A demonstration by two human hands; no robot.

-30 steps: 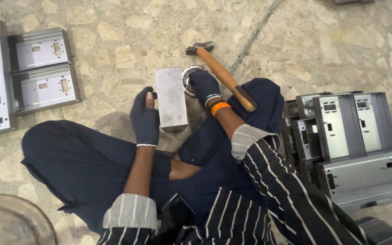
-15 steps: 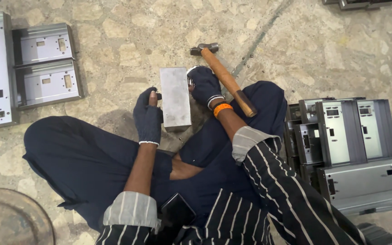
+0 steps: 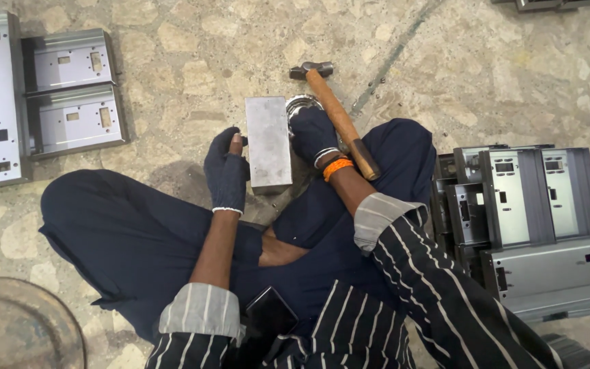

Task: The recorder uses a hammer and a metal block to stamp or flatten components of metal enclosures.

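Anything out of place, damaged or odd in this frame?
Nothing is spilled or broken. One small oddity: the left hand wears a glove with a fingertip poking out bare. It steadies a metal block that the right hand also touches. The hammer lies on the floor, propped against the knee.

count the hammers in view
1: the hammer lies on the stone floor beside the right hand, handle across the knee. None hidden that shows.

Stone floor (image 3: 172, 41) with metal parts

A hammer (image 3: 336, 116) lies just right of the grip; grey metal housings (image 3: 534, 212) stack farther right, flat plates (image 3: 69, 102) well left.
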